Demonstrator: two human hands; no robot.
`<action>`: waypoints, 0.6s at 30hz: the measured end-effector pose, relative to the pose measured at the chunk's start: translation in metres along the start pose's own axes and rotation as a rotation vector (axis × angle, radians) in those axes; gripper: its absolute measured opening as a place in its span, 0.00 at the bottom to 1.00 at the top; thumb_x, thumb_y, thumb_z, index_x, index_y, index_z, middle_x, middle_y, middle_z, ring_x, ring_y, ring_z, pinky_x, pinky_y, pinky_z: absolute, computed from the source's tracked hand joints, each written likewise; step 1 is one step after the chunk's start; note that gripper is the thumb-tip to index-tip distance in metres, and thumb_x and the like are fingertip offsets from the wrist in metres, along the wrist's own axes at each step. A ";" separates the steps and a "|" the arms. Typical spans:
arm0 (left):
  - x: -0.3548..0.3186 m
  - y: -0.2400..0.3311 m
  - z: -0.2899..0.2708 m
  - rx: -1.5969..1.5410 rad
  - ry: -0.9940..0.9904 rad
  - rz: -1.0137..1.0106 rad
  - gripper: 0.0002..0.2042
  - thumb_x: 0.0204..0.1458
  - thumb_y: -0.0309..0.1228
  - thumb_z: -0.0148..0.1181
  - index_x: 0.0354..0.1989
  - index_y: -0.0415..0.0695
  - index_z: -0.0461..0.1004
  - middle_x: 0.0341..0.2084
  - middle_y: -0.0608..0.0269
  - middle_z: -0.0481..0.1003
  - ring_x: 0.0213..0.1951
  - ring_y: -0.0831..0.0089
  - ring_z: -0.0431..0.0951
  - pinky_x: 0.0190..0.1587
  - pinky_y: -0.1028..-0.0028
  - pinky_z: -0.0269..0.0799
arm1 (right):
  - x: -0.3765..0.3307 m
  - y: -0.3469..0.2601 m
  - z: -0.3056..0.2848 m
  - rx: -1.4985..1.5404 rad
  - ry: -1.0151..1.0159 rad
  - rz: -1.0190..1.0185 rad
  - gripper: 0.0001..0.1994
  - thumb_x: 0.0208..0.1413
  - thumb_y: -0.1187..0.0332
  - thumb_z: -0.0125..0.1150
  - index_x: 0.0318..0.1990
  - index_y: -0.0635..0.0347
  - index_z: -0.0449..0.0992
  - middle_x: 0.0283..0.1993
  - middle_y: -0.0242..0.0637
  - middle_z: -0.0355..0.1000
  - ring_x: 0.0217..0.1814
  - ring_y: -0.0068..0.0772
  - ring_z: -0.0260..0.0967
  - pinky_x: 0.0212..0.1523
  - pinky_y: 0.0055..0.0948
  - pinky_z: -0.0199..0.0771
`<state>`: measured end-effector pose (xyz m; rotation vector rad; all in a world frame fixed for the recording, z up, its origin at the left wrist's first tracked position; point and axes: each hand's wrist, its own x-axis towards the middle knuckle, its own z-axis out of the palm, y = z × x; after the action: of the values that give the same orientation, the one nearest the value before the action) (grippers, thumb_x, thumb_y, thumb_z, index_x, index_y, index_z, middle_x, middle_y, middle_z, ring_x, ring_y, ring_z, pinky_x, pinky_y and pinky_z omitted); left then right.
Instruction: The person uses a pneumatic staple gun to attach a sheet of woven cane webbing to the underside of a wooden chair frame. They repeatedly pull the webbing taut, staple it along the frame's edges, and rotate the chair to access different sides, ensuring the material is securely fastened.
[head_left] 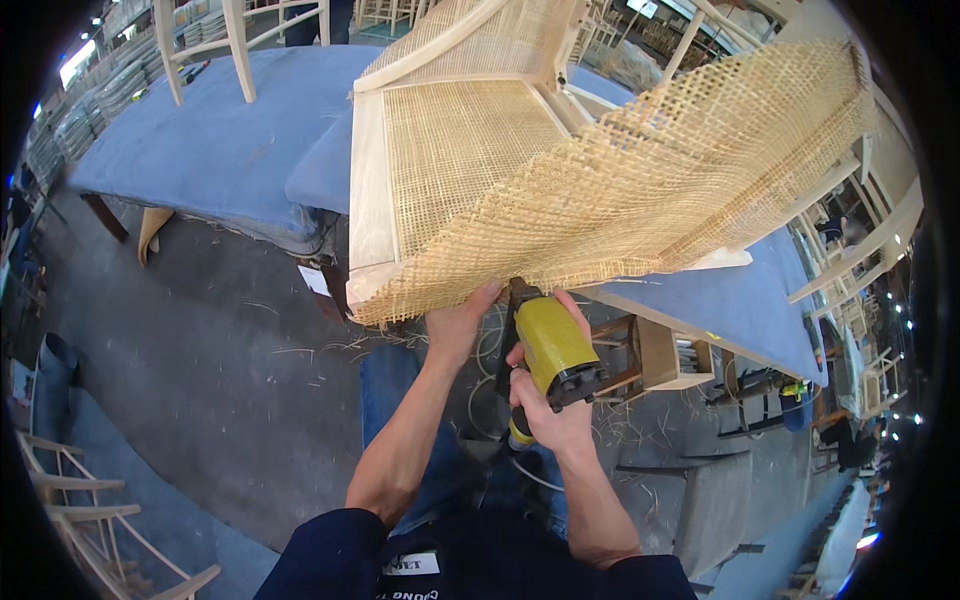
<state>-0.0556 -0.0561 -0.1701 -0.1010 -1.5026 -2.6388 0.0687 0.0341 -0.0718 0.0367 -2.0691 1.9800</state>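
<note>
A wooden chair frame with woven cane panels lies on its side in front of me. A loose sheet of cane webbing drapes over its near side. My left hand is closed at the webbing's lower edge, its thumb on the near side and its other fingers mostly hidden. My right hand wraps round the handle of a yellow and black air staple gun. The gun's black nose meets the lower edge of the webbing, just right of my left thumb.
Blue padded worktables stand at the left and right. A pale hose hangs near my legs. Cane scraps litter the dark floor. Wooden chair frames stand at lower left, and a wooden stool at right.
</note>
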 end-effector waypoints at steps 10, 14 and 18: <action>0.006 -0.003 0.004 -0.300 -0.071 0.030 0.17 0.53 0.23 0.72 0.49 0.35 0.76 0.44 0.61 0.80 0.43 0.73 0.79 0.48 0.72 0.77 | 0.000 0.004 0.003 -0.002 -0.038 -0.033 0.43 0.51 0.85 0.57 0.77 0.57 0.49 0.46 0.43 0.76 0.30 0.22 0.73 0.30 0.21 0.76; 0.009 -0.008 0.001 -0.094 -0.028 -0.052 0.17 0.54 0.24 0.71 0.51 0.35 0.76 0.44 0.59 0.80 0.46 0.71 0.80 0.51 0.70 0.78 | 0.005 0.005 0.003 -0.095 -0.055 -0.004 0.44 0.50 0.86 0.54 0.76 0.57 0.47 0.45 0.44 0.73 0.32 0.25 0.71 0.26 0.21 0.73; 0.000 0.001 -0.009 -0.254 0.062 -0.058 0.21 0.57 0.22 0.66 0.59 0.35 0.70 0.51 0.56 0.78 0.53 0.65 0.79 0.58 0.64 0.76 | 0.005 0.000 0.004 0.034 -0.053 0.002 0.42 0.52 0.86 0.57 0.76 0.55 0.52 0.52 0.43 0.74 0.36 0.24 0.74 0.31 0.22 0.78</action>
<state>-0.0551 -0.0645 -0.1744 0.0055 -1.1626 -2.8381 0.0631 0.0311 -0.0711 0.0949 -2.0684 2.0362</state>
